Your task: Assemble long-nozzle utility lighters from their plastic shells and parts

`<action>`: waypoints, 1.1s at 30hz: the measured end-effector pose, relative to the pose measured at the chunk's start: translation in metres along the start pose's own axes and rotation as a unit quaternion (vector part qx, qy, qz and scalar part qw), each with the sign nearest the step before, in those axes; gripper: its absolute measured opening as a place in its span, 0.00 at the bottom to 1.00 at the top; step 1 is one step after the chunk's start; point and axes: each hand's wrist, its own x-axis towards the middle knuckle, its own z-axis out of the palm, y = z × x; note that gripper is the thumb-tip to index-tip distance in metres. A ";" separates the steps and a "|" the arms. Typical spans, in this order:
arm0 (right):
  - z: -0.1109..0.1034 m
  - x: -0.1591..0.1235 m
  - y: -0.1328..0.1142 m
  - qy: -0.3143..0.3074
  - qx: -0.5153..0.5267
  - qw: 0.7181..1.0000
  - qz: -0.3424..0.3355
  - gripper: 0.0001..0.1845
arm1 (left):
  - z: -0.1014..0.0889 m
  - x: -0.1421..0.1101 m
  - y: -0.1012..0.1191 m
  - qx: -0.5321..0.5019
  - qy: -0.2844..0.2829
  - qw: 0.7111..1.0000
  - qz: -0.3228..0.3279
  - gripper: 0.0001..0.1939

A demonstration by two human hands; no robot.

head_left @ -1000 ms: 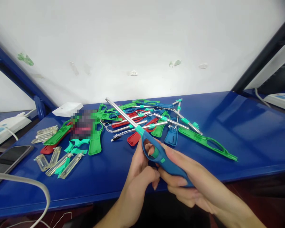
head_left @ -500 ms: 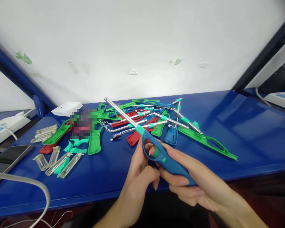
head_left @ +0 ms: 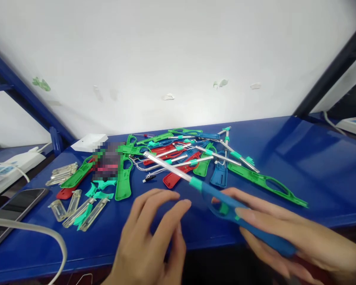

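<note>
My right hand point(head_left: 281, 223) is closed around the handle of a blue long-nose gas lighter point(head_left: 271, 238). The lighter is tilted, its metal barrel pointing up and left, with a teal collar at the barrel's base and a green trigger in the loop. To the left, my left hand point(head_left: 151, 233) is off the lighter, fingers apart and loosely bent, with nothing in it. Beyond both hands is a pile of lighter parts: metal barrels with wires point(head_left: 219, 155), a blue handle shell point(head_left: 218, 175), a red handle shell point(head_left: 173, 178) and green handle shells point(head_left: 252, 174).
Clear fuel tanks point(head_left: 95, 213) and teal pieces point(head_left: 103, 194) lie at the left of the blue table point(head_left: 284, 158). Near the left edge are a phone point(head_left: 17, 208), a white cable point(head_left: 52, 235) and a power strip point(head_left: 14, 166). A white box point(head_left: 89, 141) stands by the wall.
My left hand has let go of the lighter's front and moved left, its fingers opening. My right hand has carried the lighter right and down.
</note>
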 end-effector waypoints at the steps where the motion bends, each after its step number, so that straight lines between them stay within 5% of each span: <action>1: -0.001 -0.001 -0.005 -0.028 -0.039 0.999 0.007 0.53 | -0.004 0.001 -0.003 0.063 0.005 0.997 0.050 0.27; 5: -0.002 0.004 -0.033 -0.108 -0.155 0.982 0.006 0.33 | -0.007 0.003 -0.016 0.128 -0.057 0.980 0.143 0.29; 9: -0.008 0.012 -0.047 -0.045 -0.262 0.962 -0.058 0.34 | 0.002 -0.003 -0.028 0.069 -0.103 0.986 0.115 0.31; 12: -0.015 0.014 -0.039 0.069 -0.328 0.934 -0.125 0.31 | 0.009 -0.006 -0.036 0.055 -0.110 0.990 0.070 0.31; 17: -0.017 0.010 -0.004 0.232 -0.424 0.845 -0.229 0.21 | 0.012 0.000 -0.041 0.019 -0.143 0.989 0.030 0.23; 24: -0.009 0.013 0.023 0.278 -0.463 0.790 -0.290 0.19 | 0.010 0.002 -0.023 0.002 -0.176 0.984 -0.015 0.23; 33: -0.003 0.014 0.024 0.296 -0.470 0.773 -0.306 0.20 | 0.042 0.018 -0.007 -0.115 -0.171 0.977 -0.052 0.14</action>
